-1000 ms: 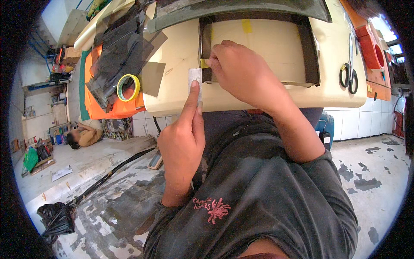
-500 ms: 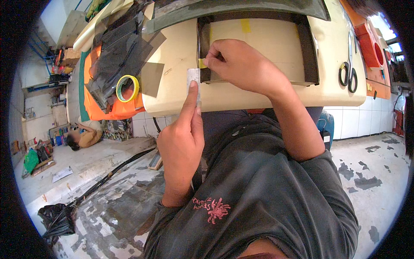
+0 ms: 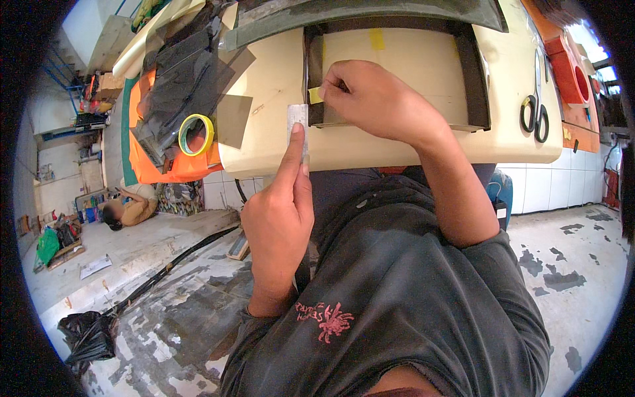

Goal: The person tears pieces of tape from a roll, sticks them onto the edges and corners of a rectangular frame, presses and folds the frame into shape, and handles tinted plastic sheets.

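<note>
Tape strips (image 3: 376, 38) already fix the dark frame's (image 3: 471, 73) far edge to the cream tabletop (image 3: 278, 79), while the right hand (image 3: 380, 99) pinches another yellow piece (image 3: 315, 94) at its near-left corner and the left hand (image 3: 281, 212) presses a white strip (image 3: 297, 119) flat, other edges apparently untaped.

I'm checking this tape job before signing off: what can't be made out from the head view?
- Yellow tape piece: mostly hidden under the right hand.
- Pale strip: lower part covered by the left hand.
- Dark frame: top edge hidden under a grey sheet.
</note>
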`<state>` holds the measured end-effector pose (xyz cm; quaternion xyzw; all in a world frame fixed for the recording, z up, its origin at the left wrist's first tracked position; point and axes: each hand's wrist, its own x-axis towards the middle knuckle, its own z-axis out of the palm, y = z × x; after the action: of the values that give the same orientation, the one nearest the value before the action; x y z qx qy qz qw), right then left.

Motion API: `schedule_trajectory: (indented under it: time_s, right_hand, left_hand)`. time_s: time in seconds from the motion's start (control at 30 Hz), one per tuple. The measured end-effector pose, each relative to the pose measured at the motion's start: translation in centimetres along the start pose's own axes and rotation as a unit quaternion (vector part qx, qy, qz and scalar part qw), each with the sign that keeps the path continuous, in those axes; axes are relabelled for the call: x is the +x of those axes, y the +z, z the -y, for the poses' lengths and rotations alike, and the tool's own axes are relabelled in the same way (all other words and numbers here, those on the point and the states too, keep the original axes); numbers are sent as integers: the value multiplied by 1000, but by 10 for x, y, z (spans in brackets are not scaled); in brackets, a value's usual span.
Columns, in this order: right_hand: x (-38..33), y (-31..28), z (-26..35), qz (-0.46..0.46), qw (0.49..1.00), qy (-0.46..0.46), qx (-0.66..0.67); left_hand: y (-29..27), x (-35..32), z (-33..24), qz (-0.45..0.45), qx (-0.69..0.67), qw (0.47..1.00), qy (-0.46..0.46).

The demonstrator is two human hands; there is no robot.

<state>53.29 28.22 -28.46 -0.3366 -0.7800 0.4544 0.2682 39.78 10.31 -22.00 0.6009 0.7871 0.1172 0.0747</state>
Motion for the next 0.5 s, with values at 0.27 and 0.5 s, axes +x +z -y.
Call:
schedule_trajectory:
  time_s: [0.27,0.5]
  right_hand:
    - [6,4,-4,23,1000,-3,15]
    - [5,1,0,35,997,25,56]
  left_hand:
    - [-1,-1,2,-2,6,1000,-3]
    - [-2,-1,1,1,3,1000,-6]
